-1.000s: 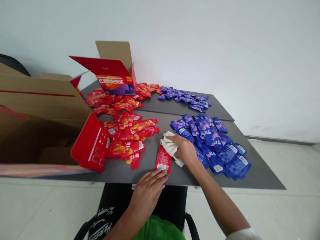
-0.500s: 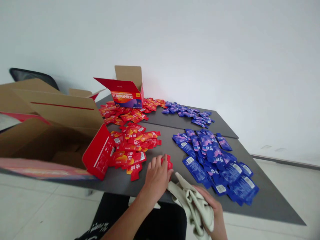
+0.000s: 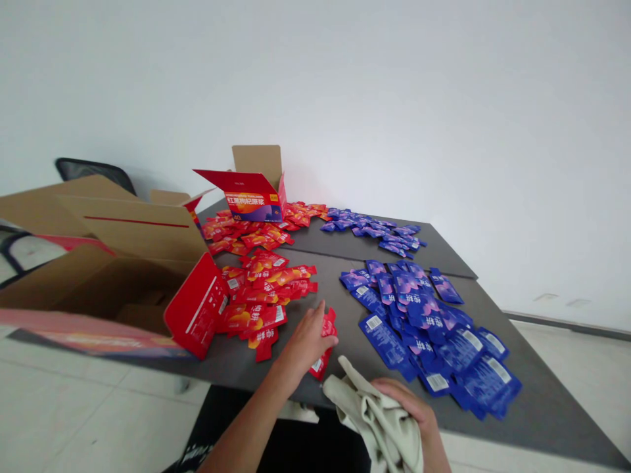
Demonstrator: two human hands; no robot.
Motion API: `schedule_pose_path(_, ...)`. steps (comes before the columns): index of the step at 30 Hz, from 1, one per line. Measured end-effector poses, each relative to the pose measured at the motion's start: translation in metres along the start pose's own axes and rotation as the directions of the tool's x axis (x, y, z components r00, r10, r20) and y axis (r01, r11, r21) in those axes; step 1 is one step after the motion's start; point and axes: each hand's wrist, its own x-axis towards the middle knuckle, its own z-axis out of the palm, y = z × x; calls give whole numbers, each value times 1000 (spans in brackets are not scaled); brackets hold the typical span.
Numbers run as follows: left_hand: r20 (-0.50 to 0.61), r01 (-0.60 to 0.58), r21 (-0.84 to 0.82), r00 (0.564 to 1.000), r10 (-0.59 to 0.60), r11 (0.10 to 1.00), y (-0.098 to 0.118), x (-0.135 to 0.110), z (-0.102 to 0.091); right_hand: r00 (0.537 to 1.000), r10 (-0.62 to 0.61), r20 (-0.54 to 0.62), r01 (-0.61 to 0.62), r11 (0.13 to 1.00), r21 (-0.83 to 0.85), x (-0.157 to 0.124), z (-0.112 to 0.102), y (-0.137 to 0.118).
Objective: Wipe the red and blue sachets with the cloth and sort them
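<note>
My left hand (image 3: 306,340) is at the table's near edge, its thumb laid across a red sachet (image 3: 327,324); the fingers curl behind and are partly hidden. My right hand (image 3: 407,402) is closed around a crumpled pale beige cloth (image 3: 377,420), which hangs over the table's front edge. Left of my left hand lies a pile of red sachets (image 3: 261,289), some with barcodes showing. Beyond my right hand a pile of blue sachets (image 3: 424,315) spreads over the right part of the table.
A large open carton (image 3: 197,305) stands on the left with its flaps up. Farther back is a smaller open printed box (image 3: 254,203), with more red sachets (image 3: 224,230) around it. More blue sachets (image 3: 374,226) lie on the far grey table (image 3: 320,243). A chair (image 3: 96,172) stands behind.
My left hand has shifted slightly left and lower, and more of the red sachet under its thumb shows. My right hand still holds the cloth. The whole view has tilted a little.
</note>
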Motion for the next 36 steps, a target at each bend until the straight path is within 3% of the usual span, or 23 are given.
schedule_pose_path(5,14,-70,-130,997,72,989,20,0,-33,998,-55,22,54,998,30,7,-1,-15)
schedule_pose_path(8,-36,-162,-266,987,158,950,32,-4,-53,998,-70,8,69,996,58,7,0,-19)
schedule_pose_path(12,-66,-292,-290,956,285,912,28,-21,-65,999,-33,16,31,995,90,5,2,-19)
schedule_pose_path(17,220,-326,-105,914,342,940,3,-58,-64,999,-4,34,0,995,100,4,2,-21)
schedule_pose_path(19,260,-340,-49,904,341,939,-2,-73,-64,999,7,47,-12,994,107,4,1,-22)
schedule_pose_path(26,112,-367,8,925,364,930,4,-105,-41,999,32,45,-38,986,160,9,-8,-22)
schedule_pose_path(30,69,-435,40,899,431,900,2,-114,-27,987,99,-124,-95,995,32,34,-11,-26)
schedule_pose_path(32,48,-471,67,882,468,880,0,-116,-24,984,32,-178,-45,997,-69,52,-3,-30)
schedule_pose_path(34,40,-493,93,870,491,865,-1,-117,-22,993,-72,-91,55,982,-183,67,11,-33)
schedule_pose_path(36,29,-490,109,871,490,865,0,-116,-22,985,-121,126,154,943,-295,77,29,-36)
